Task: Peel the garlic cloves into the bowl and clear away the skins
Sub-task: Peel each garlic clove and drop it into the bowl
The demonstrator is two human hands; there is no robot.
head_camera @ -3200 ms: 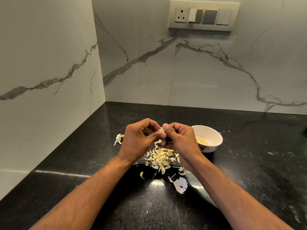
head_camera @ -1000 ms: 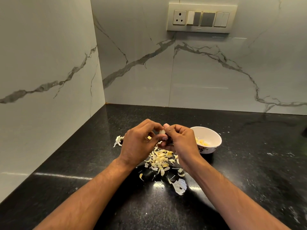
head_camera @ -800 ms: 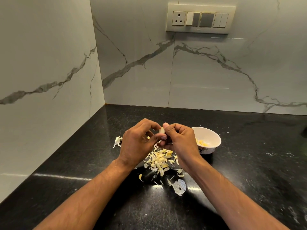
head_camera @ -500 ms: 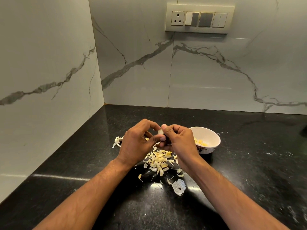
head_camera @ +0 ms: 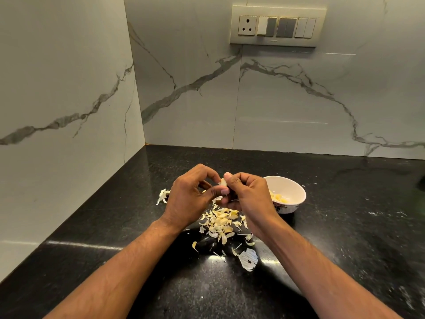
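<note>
A pale garlic clove (head_camera: 222,182) is pinched between both hands above the counter. My left hand (head_camera: 190,196) grips it with curled fingers and thumb, and my right hand (head_camera: 247,196) pinches it from the other side. Below the hands lies a pile of loose garlic skins (head_camera: 219,223) on the black counter. A small white bowl (head_camera: 291,194) with peeled yellow cloves inside stands just right of my right hand. Most of the clove is hidden by the fingers.
A black stone counter (head_camera: 345,238) runs into a corner of marble-look walls on the left and at the back. A stray skin (head_camera: 162,196) lies left of my left hand; a larger white one (head_camera: 248,260) lies nearer. A switch panel (head_camera: 277,26) hangs on the back wall.
Both hands stay together on the clove with only small finger shifts. The bowl and skin pile have not moved.
</note>
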